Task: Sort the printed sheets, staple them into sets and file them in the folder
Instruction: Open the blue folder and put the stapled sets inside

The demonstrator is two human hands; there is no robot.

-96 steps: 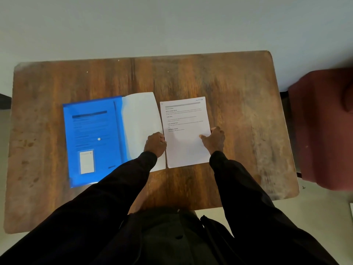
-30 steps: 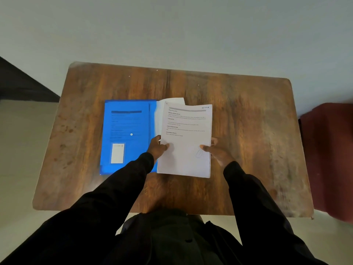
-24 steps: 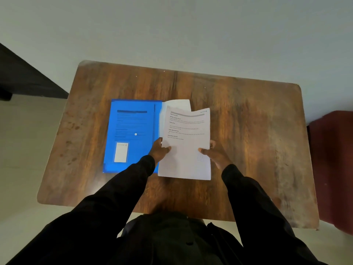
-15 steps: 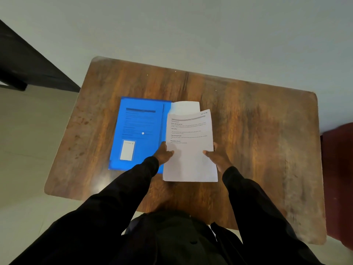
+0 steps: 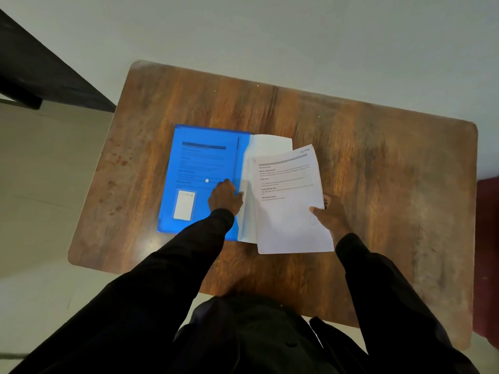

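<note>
An open blue folder (image 5: 199, 168) lies on the wooden table (image 5: 378, 163), its translucent blue flap spread to the left over printed pages. A white sheet (image 5: 270, 144) lies on the folder's right half. My right hand (image 5: 328, 215) pinches the right edge of a set of printed sheets (image 5: 289, 206), thumb on top, holding it tilted above that half. My left hand (image 5: 225, 197) rests on the folder near its spine, fingers on the blue flap, no longer touching the set.
A white label card (image 5: 184, 205) sits in the blue flap's pocket. A dark red seat (image 5: 487, 252) stands off the table's right edge. Dark furniture (image 5: 35, 68) fills the upper left corner. Pale floor surrounds the table.
The set was lifted off the table and carried left over the folder's right half. My left hand let go of its left edge and moved onto the blue flap. The camera view shifted.
</note>
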